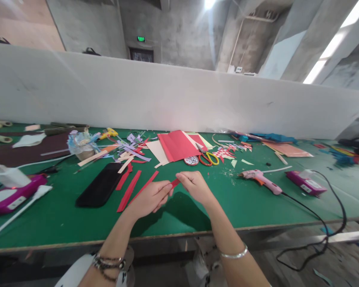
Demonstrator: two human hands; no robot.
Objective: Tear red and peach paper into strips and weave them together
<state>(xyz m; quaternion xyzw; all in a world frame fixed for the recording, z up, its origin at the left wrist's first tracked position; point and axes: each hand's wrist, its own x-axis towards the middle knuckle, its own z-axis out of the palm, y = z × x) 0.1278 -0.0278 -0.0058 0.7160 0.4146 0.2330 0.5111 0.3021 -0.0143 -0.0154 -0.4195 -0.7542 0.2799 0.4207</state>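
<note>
My left hand (151, 198) and my right hand (195, 185) meet above the green table (242, 199), both pinching a small red paper strip (175, 183) between their fingertips. Long red paper strips (131, 188) lie on the table just left of my left hand, next to a black phone (101, 185). A stack of red paper sheets (178, 145) lies beyond my hands, with yellow-and-red-handled scissors (208, 158) and a small round tape roll (191, 160) beside it.
A pink glue gun (259, 180) with a black cord lies to the right, with a purple box (305, 182) past it. Paper scraps (128, 151), another purple device (12, 195) and a white partition wall (179, 99) bound the table. The table edge runs below my wrists.
</note>
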